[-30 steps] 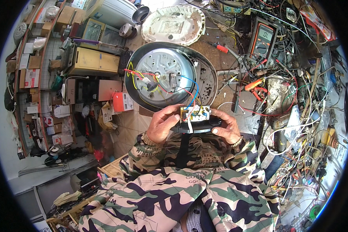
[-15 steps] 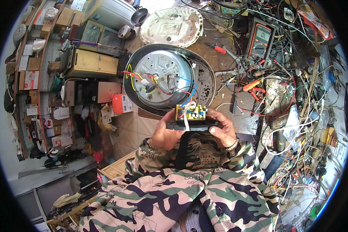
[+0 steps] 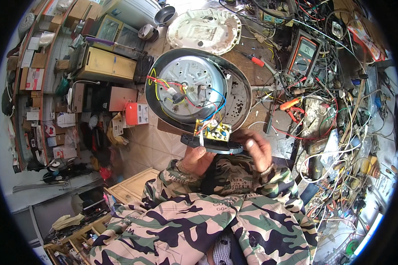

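Left hand's [image 3: 197,161] fingers grip black panel [image 3: 214,146], circuit board [image 3: 213,131] against it, near oval housing's [image 3: 239,88] edge. Right hand's [image 3: 258,151] grip unclear. Pulling panel away could strain blue wire [image 3: 224,101].

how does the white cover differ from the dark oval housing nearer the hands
Colour: the white cover is pale with brownish stains, while the dark oval housing has a blackish wall. Size: the housing looks larger in the picture than the cover. Contents: the housing holds a round silver metal part and coloured wires; the cover shows neither. Both have a rounded, roughly oval outline.
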A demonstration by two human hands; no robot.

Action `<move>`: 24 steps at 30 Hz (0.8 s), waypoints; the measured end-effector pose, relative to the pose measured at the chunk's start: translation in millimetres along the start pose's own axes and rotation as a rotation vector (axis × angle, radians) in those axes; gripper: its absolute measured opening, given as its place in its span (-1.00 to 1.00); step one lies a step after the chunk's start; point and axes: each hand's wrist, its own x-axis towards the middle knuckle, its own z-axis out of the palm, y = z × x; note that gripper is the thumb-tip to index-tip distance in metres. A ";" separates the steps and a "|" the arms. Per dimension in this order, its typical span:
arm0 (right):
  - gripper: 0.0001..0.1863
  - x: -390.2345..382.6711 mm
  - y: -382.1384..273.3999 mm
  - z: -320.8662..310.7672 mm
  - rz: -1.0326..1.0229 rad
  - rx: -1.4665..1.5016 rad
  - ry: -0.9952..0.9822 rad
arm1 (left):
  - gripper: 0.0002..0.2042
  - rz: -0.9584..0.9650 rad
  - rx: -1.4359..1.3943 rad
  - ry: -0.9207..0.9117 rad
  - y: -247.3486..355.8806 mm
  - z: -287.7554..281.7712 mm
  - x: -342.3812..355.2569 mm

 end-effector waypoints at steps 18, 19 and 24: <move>-0.47 47.5 70.2 -133.1 -0.045 -1.591 0.692 | -0.16 0.034 -0.083 -0.001 -1.7 -0.9 5.0; -0.46 40.8 75.5 -135.2 -0.045 -1.668 0.777 | -0.15 0.008 -0.064 -0.042 -1.1 0.5 13.1; -0.52 30.9 43.8 -112.0 0.059 -1.405 0.719 | -0.15 -0.011 -0.036 0.033 5.8 -2.5 5.1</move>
